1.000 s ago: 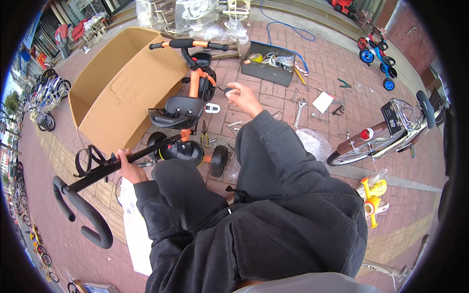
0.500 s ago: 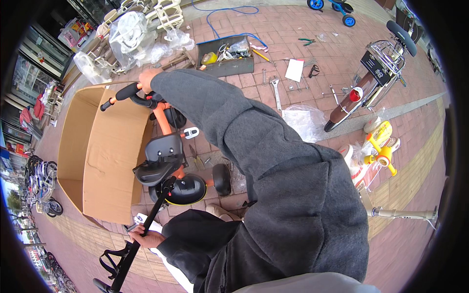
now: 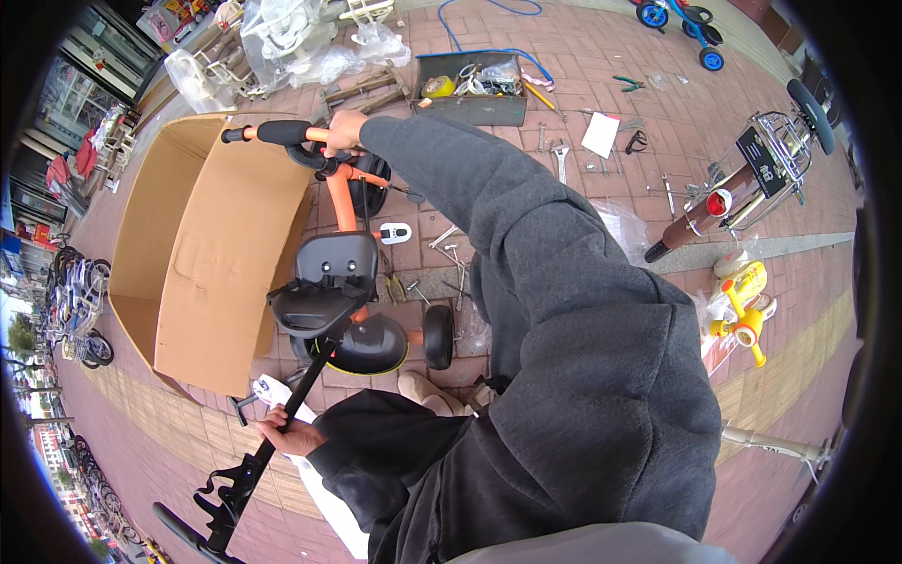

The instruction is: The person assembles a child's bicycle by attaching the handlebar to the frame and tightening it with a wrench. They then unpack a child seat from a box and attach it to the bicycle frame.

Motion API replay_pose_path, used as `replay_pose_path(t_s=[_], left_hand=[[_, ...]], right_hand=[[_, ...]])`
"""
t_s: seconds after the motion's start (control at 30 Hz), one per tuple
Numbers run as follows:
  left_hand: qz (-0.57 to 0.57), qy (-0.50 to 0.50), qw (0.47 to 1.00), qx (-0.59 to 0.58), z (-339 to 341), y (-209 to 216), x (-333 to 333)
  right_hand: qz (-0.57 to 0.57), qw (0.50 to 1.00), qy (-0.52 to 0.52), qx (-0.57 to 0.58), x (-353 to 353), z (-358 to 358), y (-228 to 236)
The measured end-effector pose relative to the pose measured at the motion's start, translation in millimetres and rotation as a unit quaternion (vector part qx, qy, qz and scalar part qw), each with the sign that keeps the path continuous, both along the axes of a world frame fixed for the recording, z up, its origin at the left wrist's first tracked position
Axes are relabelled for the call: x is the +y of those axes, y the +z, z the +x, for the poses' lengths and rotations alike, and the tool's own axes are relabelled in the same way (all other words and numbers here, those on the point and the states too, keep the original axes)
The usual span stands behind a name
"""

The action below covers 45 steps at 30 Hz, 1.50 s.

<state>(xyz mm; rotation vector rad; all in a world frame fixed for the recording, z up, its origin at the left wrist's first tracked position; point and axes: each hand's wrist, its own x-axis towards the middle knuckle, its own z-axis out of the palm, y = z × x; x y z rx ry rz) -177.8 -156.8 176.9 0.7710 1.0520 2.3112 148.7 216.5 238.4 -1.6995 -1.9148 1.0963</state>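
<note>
A child's tricycle with an orange frame, a black seat (image 3: pixel 336 258) and black wheels stands on the brick paving in front of me. My right hand (image 3: pixel 346 132) is closed round the orange handlebar (image 3: pixel 315 134), beside its black foam grip. A long black push bar (image 3: pixel 305 387) slopes from behind the seat toward me, and my left hand (image 3: pixel 291 436) grips it partway along. Below that hand the bar carries a black cup holder (image 3: pixel 224 503) and ends in a curved handle (image 3: pixel 178 526). My right sleeve hides part of the ground beside the tricycle.
A large open cardboard box (image 3: pixel 221 273) stands left of the tricycle. Pliers (image 3: pixel 393 282) and several tools lie close to its right. Farther off are a toolbox (image 3: pixel 470 111), a wrench (image 3: pixel 561 160), a bicycle (image 3: pixel 723 202), a yellow toy (image 3: pixel 747 324) and plastic-wrapped chairs (image 3: pixel 287 38).
The handlebar has turned, its free grip swinging away from me to lie nearly level, with my right hand still on it. The whole view has shifted. My left hand keeps holding the push bar.
</note>
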Motion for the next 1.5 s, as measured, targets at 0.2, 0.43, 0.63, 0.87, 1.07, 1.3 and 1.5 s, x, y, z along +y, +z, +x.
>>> replay_pose_path(t_s=[0.2,0.43,0.63,0.87,1.07,1.3,1.5], left_hand=[[-0.03,0.035,0.989,-0.137,-17.8,-27.4,3.7],[-0.043,-0.063,0.988,-0.137,12.8,-18.0,24.4],[-0.029,-0.175,0.979,-0.097,84.8,5.7,64.9],[-0.028,-0.288,0.952,-0.1,183.5,21.8,148.5],[0.0,-0.396,0.91,-0.125,291.7,27.4,209.4],[-0.073,-0.399,0.911,-0.08,416.7,7.6,241.4],[-0.089,-0.514,0.835,0.172,422.6,-23.2,221.1]], right_hand=[[-0.095,0.984,-0.027,0.148,-69.7,41.6,1.4],[-0.068,0.965,-0.126,0.219,-137.8,136.7,6.8],[-0.068,0.938,-0.239,0.241,-171.2,229.4,14.0],[0.02,0.916,-0.33,0.226,-202.5,339.9,42.7],[0.153,0.9,-0.402,0.077,-175.5,444.1,68.4],[0.424,0.885,-0.181,0.063,-144.9,380.0,138.9],[0.552,0.818,0.044,0.158,-243.5,211.0,233.2]])
